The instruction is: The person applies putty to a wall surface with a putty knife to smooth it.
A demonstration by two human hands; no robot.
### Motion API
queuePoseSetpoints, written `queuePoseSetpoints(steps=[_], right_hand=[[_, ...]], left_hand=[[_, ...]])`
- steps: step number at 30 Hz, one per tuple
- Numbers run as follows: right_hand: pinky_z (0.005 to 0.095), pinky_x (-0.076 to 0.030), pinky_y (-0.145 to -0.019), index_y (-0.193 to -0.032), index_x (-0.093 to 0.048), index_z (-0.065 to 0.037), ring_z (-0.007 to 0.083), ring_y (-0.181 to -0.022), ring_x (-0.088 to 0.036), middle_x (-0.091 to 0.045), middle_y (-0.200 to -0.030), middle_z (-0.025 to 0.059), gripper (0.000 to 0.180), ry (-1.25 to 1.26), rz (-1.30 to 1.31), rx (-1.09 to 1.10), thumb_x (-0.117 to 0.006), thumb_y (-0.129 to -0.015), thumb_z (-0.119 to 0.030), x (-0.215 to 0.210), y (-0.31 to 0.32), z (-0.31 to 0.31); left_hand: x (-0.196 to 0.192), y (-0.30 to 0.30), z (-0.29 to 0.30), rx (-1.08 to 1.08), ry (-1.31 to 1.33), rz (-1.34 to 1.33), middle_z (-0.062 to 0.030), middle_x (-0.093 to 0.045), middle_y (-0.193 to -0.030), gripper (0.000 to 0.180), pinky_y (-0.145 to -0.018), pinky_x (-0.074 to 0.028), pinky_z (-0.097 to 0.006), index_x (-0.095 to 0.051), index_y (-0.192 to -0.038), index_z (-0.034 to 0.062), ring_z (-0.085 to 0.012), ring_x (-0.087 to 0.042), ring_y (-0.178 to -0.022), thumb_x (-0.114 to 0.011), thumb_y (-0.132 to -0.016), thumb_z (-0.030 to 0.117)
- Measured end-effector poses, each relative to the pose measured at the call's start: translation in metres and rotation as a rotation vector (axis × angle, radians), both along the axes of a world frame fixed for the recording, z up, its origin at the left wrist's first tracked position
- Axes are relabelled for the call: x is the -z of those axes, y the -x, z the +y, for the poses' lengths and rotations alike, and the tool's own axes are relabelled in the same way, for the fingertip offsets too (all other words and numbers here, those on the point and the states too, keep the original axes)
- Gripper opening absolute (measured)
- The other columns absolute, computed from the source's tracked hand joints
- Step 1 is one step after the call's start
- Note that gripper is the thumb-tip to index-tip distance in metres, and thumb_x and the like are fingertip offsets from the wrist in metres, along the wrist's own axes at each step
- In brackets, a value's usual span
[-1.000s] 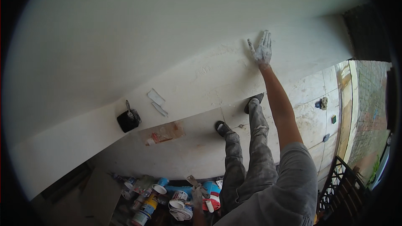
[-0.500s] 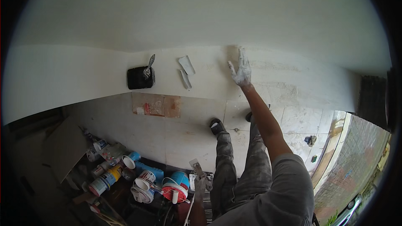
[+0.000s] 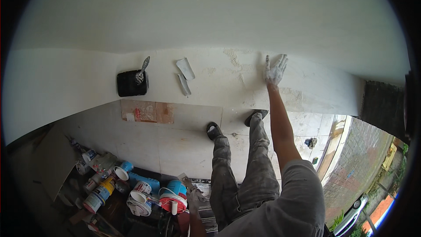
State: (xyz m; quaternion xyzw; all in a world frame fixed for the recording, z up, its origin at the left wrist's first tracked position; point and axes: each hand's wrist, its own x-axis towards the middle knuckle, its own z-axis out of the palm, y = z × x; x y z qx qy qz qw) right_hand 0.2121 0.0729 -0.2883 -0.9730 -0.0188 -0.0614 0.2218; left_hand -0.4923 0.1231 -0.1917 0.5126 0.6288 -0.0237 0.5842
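Right hand (image 3: 275, 73), upper right: empty, fingers apart over ledge (image 3: 210, 90) | left hand (image 3: 194, 195), lower centre: clamped on scraper (image 3: 184, 179) | flat, light palm likely best

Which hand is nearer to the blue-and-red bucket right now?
Left. The left hand, gripping a scraper, is just to the right of the bucket; the right hand is much farther off, spread at the white surface.
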Motion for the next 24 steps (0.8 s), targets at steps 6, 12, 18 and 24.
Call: queuePoseSetpoints(steps=[6, 12, 18, 24], right_hand=[[0.042, -0.017, -0.112, -0.14, -0.019, 0.006, 0.0371, -0.137, -0.017, -0.019, -0.147, 0.0218, 0.079, -0.116, -0.006, -0.349, -0.053, -0.088, -0.043, -0.01, 0.044, 0.055], [0.0463, -0.025, -0.109, -0.144, -0.015, -0.008, 0.0336, -0.137, -0.021, -0.017, -0.15, 0.0154, 0.071, -0.199, 0.129, -0.131, -0.053, -0.09, -0.033, -0.046, 0.044, -0.059], [0.0434, -0.015, -0.112, -0.142, -0.018, 0.001, 0.0352, -0.138, -0.014, -0.017, -0.149, 0.0204, 0.075, 0.147, -0.016, 0.284, -0.046, -0.091, -0.045, -0.005, 0.048, -0.263], [0.0424, -0.013, -0.112, -0.141, -0.017, 0.007, 0.0357, -0.138, -0.013, -0.015, -0.148, 0.0241, 0.081, 0.19, -0.006, 0.256, -0.047, -0.089, -0.048, 0.0, 0.053, -0.216]], left_hand=[[-0.016, -0.12, 0.015, -0.039, 0.183, 0.012, -0.005, -0.054, -0.078, 0.018, -0.065, -0.041, -0.027, -0.056, -0.092, 0.0008, -0.0136, -0.051, -0.07, -0.048, -0.086, 0.015], [-0.038, -0.16, 0.02, 0.009, 0.163, -0.084, -0.0037, -0.054, -0.067, 0.013, -0.058, -0.041, -0.027, -0.056, -0.084, 0.0024, -0.0122, -0.052, -0.062, -0.052, -0.088, 0.014], [-0.032, -0.169, 0.031, 0.093, 0.143, -0.147, -0.005, -0.055, -0.07, 0.013, -0.059, -0.043, -0.027, -0.053, -0.091, 0.0006, -0.0134, -0.054, -0.063, -0.049, -0.087, 0.012], [-0.042, -0.194, 0.039, 0.136, 0.156, -0.034, -0.0042, -0.054, -0.066, 0.014, -0.058, -0.045, -0.027, -0.052, -0.085, 0.0023, -0.0138, -0.053, -0.058, -0.048, -0.089, 0.015]])
